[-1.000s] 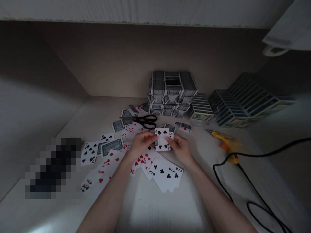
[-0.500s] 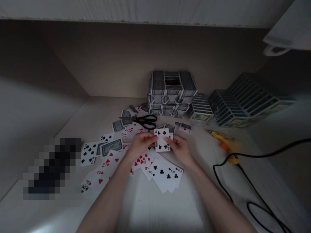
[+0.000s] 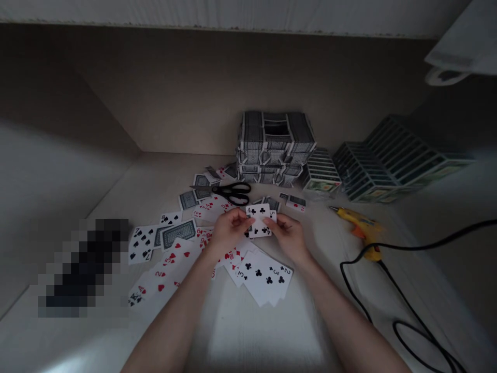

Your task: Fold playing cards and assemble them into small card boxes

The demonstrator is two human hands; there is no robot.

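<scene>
Both hands [image 3: 229, 232] [image 3: 289, 234] pinch flat cards [image 3: 258, 221] (white-faced rectangles).

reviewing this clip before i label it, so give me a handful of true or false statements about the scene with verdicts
1. The left hand and right hand both hold the four of clubs. True.

2. The yellow glue gun is in the right hand. False: it lies on the table, to the right of that hand.

3. The scissors lie beyond the left hand. True.

4. The four of clubs completely hides the card behind it. False: its corner marked 5 shows at the right.

5. The patterned box has an opening in its top. True.
</scene>
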